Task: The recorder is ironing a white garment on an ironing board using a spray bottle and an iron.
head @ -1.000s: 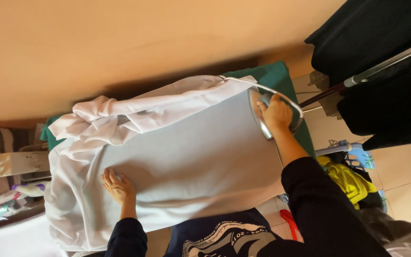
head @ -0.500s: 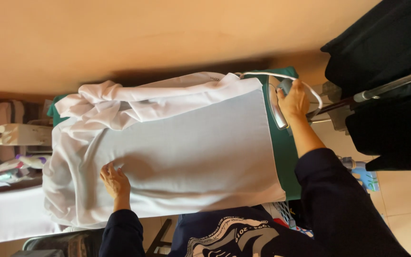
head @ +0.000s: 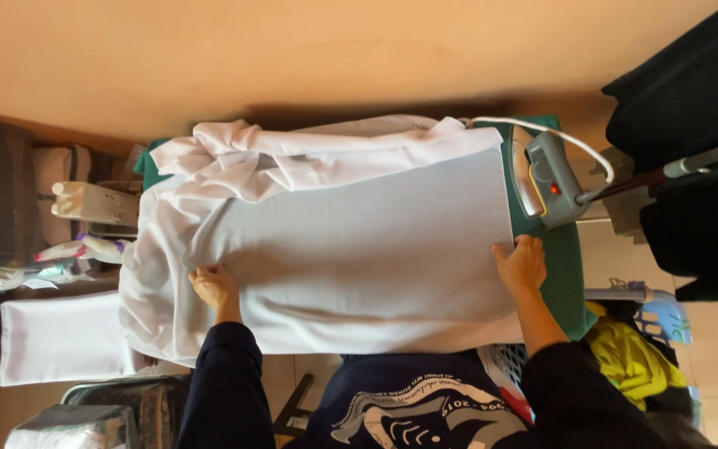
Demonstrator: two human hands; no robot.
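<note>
Shirt [head: 334, 241], white, spread flat across the green board [head: 565, 274], bunched sleeves at 12 o'clock. My left hand [head: 213, 287] lies palm-down, fingers spread, pinning cloth at 9 o'clock. My right hand [head: 523, 262] pinches the hem edge at 3 o'clock, fingers curled on the fabric. Iron [head: 548, 179] parked upright at 2 o'clock, cord looping over it, no hand on it. To smooth well: pull hem taut against the pinned side, keep the weave straight, flatten ripples near 6 o'clock.
</note>
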